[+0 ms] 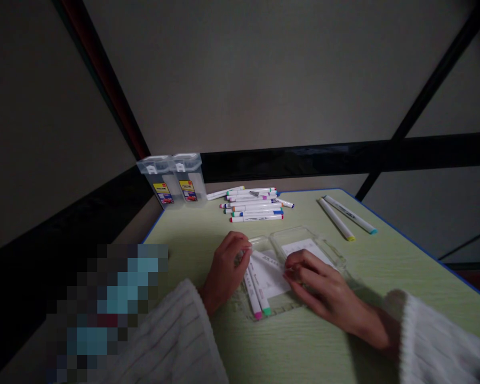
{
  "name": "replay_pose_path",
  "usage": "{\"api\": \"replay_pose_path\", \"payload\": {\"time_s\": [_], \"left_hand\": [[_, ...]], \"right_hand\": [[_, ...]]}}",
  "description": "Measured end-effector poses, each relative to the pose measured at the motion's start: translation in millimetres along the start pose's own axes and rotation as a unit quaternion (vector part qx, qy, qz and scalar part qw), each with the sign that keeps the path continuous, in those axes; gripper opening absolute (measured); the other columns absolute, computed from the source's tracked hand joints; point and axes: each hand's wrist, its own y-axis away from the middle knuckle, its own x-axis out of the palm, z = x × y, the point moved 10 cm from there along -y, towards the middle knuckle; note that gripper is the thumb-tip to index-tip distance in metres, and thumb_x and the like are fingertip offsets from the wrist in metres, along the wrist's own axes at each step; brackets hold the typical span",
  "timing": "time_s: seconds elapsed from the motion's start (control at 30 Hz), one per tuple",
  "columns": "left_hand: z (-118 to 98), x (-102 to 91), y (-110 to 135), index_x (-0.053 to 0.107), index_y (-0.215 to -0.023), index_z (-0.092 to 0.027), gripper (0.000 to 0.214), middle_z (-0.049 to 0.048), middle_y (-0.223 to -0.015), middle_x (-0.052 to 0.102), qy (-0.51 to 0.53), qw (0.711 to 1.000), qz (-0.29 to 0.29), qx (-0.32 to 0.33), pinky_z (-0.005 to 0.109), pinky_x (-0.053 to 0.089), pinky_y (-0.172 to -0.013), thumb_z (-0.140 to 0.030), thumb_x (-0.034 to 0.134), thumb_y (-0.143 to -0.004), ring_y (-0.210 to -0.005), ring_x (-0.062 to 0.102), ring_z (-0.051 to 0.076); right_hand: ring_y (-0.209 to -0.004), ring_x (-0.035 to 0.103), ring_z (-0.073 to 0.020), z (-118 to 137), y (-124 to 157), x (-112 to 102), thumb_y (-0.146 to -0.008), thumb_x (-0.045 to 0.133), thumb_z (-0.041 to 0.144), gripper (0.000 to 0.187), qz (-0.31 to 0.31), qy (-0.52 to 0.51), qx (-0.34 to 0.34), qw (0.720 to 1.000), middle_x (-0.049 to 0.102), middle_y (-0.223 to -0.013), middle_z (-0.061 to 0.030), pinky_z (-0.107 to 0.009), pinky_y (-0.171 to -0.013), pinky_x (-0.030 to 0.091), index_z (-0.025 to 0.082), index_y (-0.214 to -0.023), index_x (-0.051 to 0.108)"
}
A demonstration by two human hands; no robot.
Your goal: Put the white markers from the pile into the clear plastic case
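Observation:
Between my hands a white marker [269, 259] slants over an open clear plastic case [276, 310]. My right hand [320, 285] is closed, its fingertips pinching the marker's right end. The fingers of my left hand [227, 266] are pinched together at the marker's other end, above the case's left edge. Two more white markers lie side by side in the left half of the case, one with a pink end [257, 314] and one with a green end [266, 311]. White paper [276, 285] lies under them, and another printed sheet [300, 246] shows in the right half.
Several loose white markers [257, 209] with coloured ends are heaped at the table's back. Left of them stand two clear lidded boxes [190, 184]. Two thicker markers [338, 220] lie at the right. The light green table [400, 277] has a blue edge; a wall rises behind.

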Motion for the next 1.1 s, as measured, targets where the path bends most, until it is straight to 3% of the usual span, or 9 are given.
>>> {"api": "replay_pose_path", "payload": {"time_s": [0.23, 0.43, 0.57, 0.77, 1.1], "left_hand": [[18, -3.0, 0, 0.053, -0.075, -0.016, 0.012, 0.0029, -0.081, 0.054, 0.02, 0.996, -0.025, -0.08, 0.024, 0.045, -0.067, -0.006, 0.05, -0.07, -0.077, 0.052, 0.013], [39, 8.3, 4, 0.054, -0.078, -0.016, 0.01, 0.0012, -0.078, 0.055, 0.127, 0.977, -0.011, -0.173, 0.021, 0.046, -0.061, -0.012, 0.051, -0.069, -0.067, 0.055, 0.009], [48, 12.6, 6, 0.053, -0.078, -0.016, 0.011, 0.0002, -0.077, 0.056, 0.209, 0.953, -0.026, -0.219, 0.02, 0.045, -0.061, -0.015, 0.055, -0.067, -0.066, 0.057, 0.009], [61, 17.4, 10, 0.049, -0.078, -0.016, 0.018, -0.0055, -0.053, 0.053, 0.28, 0.907, -0.035, -0.314, 0.016, 0.037, -0.046, -0.018, 0.058, -0.063, -0.05, 0.052, 0.008], [64, 11.6, 11, 0.05, -0.076, -0.015, 0.02, -0.006, -0.051, 0.053, 0.279, 0.894, -0.062, -0.345, 0.016, 0.036, -0.043, -0.019, 0.059, -0.059, -0.046, 0.049, 0.007]], "right_hand": [[-0.076, 0.051, -0.0142, 7, 1, -8, -0.082, 0.042, 0.008, 0.012, -0.03, 0.028, -0.027, 0.999, 0.048, -0.086, -0.0077, -0.024, -0.06, 0.046, 0.017, -0.085, 0.048], [-0.076, 0.052, -0.0138, 8, 2, -9, -0.082, 0.041, 0.008, 0.012, -0.038, 0.039, -0.032, 0.998, 0.048, -0.086, -0.0072, -0.024, -0.06, 0.047, 0.018, -0.085, 0.047], [-0.075, 0.053, -0.0136, 5, 2, -1, -0.083, 0.041, 0.011, 0.01, -0.015, 0.038, -0.023, 0.999, 0.049, -0.086, -0.0069, -0.025, -0.06, 0.047, 0.018, -0.08, 0.047], [-0.08, 0.054, -0.0136, 4, 2, 11, -0.085, 0.04, 0.013, 0.009, 0.033, 0.02, -0.017, 0.999, 0.048, -0.095, -0.0087, -0.026, -0.065, 0.049, 0.017, -0.084, 0.049], [-0.098, 0.052, -0.0179, 18, -1, 17, -0.087, 0.036, 0.018, 0.021, 0.092, 0.022, -0.061, 0.994, 0.051, -0.102, -0.0135, -0.031, -0.077, 0.05, 0.012, -0.099, 0.051]]}}
